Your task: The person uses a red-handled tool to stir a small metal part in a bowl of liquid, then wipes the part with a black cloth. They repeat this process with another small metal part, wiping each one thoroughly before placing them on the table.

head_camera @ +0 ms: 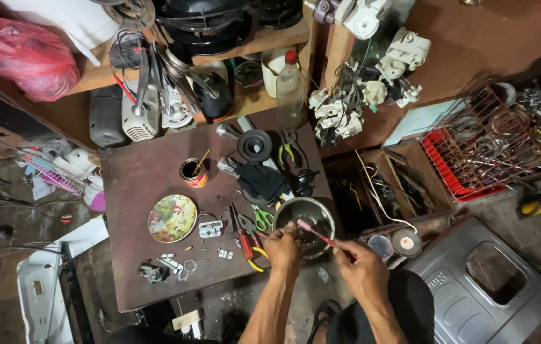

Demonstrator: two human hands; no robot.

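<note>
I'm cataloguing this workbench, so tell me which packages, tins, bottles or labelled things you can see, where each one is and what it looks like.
Small tin can: middle of the brown table, round, red label, stick standing in it.
Round lid: table's left part, flat, green and yellow picture.
Plastic bottle: back edge by the shelf, clear, red cap.
Red plastic bag: upper left shelf, bulging.

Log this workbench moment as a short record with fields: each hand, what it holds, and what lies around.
setting: cluttered repair corner, dark brown table
left hand: at the rim of a metal bowl, pinching something small; what it is cannot be told
right hand: grip closed on a toothbrush, bristle end over the bowl
beside the bowl: red-handled pliers, green-handled scissors
further left: round picture plate, small tin with a stick in it
behind: plastic bottle
</note>
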